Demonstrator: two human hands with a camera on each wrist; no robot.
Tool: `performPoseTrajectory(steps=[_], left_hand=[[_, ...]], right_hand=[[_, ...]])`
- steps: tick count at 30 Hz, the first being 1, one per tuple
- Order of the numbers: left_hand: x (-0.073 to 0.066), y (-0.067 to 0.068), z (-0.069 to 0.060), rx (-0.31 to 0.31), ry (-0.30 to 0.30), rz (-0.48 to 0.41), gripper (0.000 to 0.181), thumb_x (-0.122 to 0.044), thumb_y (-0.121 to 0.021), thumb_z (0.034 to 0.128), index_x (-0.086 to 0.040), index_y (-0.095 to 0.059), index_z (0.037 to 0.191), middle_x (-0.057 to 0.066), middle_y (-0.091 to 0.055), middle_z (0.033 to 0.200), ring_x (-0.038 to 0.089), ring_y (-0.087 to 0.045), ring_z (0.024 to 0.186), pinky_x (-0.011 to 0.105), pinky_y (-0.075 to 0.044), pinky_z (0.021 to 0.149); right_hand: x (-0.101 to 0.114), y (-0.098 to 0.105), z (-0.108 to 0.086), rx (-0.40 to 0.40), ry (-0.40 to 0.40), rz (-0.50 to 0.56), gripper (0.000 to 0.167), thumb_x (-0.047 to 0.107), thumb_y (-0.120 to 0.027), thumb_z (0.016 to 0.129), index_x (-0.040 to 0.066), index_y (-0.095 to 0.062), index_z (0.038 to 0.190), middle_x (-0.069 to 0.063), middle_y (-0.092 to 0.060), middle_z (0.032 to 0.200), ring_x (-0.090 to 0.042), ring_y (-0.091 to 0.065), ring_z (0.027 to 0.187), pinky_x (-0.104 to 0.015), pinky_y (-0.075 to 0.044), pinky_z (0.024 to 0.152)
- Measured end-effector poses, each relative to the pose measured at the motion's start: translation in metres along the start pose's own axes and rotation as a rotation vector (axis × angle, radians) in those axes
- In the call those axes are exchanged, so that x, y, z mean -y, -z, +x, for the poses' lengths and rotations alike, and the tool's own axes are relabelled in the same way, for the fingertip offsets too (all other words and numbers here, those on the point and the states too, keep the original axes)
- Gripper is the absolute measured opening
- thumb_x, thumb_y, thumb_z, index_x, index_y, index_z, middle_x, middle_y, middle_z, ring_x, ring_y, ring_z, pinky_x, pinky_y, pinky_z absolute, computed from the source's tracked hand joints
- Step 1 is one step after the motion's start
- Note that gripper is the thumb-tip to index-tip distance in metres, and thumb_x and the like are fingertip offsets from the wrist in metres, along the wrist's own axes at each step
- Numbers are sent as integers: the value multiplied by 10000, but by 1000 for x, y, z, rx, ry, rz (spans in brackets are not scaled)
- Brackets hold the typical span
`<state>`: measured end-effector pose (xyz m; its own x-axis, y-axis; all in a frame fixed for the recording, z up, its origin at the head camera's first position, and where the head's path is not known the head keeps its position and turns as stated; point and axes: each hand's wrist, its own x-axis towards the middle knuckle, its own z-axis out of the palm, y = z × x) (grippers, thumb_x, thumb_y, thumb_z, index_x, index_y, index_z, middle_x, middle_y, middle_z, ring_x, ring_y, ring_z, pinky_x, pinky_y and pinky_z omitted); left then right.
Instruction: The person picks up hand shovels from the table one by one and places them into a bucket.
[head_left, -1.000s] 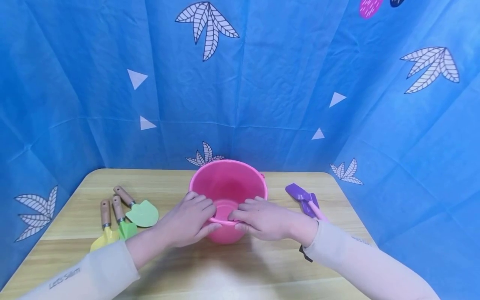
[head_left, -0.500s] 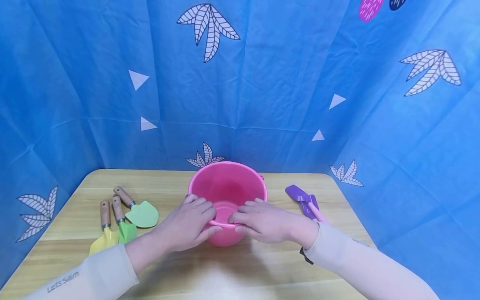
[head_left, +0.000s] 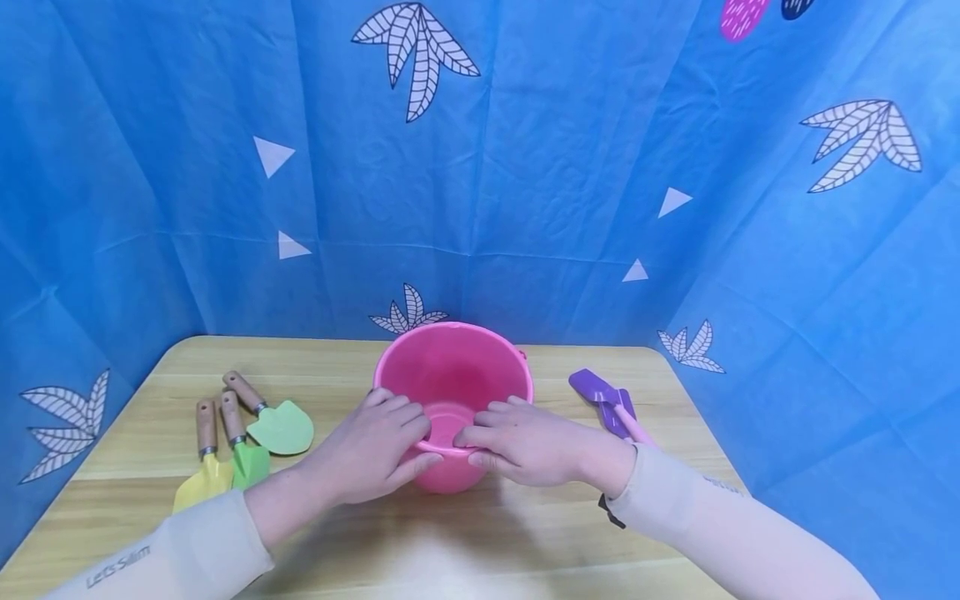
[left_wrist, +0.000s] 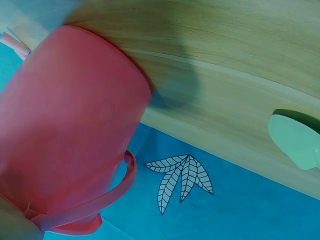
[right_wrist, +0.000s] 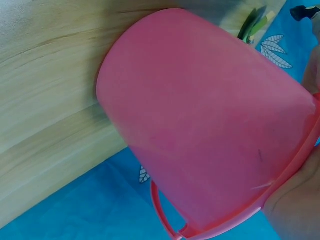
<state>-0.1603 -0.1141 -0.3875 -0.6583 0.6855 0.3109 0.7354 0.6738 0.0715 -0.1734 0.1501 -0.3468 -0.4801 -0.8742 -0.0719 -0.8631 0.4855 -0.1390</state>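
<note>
A pink bucket stands upright at the middle of the table in the head view, its mouth facing up and the inside bare. My left hand grips the near rim on the left, fingers curled over into the bucket and thumb outside. On the right part of that rim my right hand holds on the same way, a short gap from the left. Both wrist views show the bucket's smooth outer wall. A pink carrying handle hangs off its side near the rim.
Left on the wooden table lie a yellow trowel, a green trowel and a pale green shovel, all with wooden grips. Purple toy tools lie on the right, partly behind the right forearm. A blue curtain hangs behind.
</note>
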Motion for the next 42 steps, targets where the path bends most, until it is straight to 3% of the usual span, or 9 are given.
performPoseTrajectory(steps=[13,19,26,34,42], left_hand=[[-1,1,0,5,8,-15,298,-548,-647,913,-256,-623,971,-133,-591,908,61,-508,889,358,-412,890],[1,4,-1,13,-5,-36,353,-613,-561,940,-268,-624,985,-152,-586,911,45,-508,893,351,-419,903],[6,5,-3,-18,-31,-65,410,-642,-484,961,-259,-626,996,-142,-596,953,70,-532,951,376,-404,969],[13,12,-3,-83,-35,-71,340,-540,-634,925,-234,-642,1072,-102,-626,1063,110,-558,1068,455,-372,1013],[22,26,-5,-112,12,-85,370,-522,-628,936,-220,-642,1149,-83,-635,1153,135,-550,1157,510,-351,1041]], right_hand=[[0,0,-1,3,-7,15,370,500,-390,1054,308,-568,1314,167,-588,1090,-53,-502,1014,-311,-459,928],[1,0,-1,-1,-8,18,376,498,-395,1053,305,-571,1323,163,-593,1102,-53,-505,1020,-312,-460,932],[2,1,-1,-9,-4,15,371,485,-403,1055,305,-573,1332,160,-594,1102,-54,-505,1014,-306,-456,929],[3,2,0,-3,-4,10,370,475,-407,1057,300,-571,1339,156,-591,1100,-56,-503,1020,-316,-454,938],[3,3,0,9,-15,9,393,487,-393,1058,299,-563,1357,141,-596,1142,-69,-512,1068,-340,-453,967]])
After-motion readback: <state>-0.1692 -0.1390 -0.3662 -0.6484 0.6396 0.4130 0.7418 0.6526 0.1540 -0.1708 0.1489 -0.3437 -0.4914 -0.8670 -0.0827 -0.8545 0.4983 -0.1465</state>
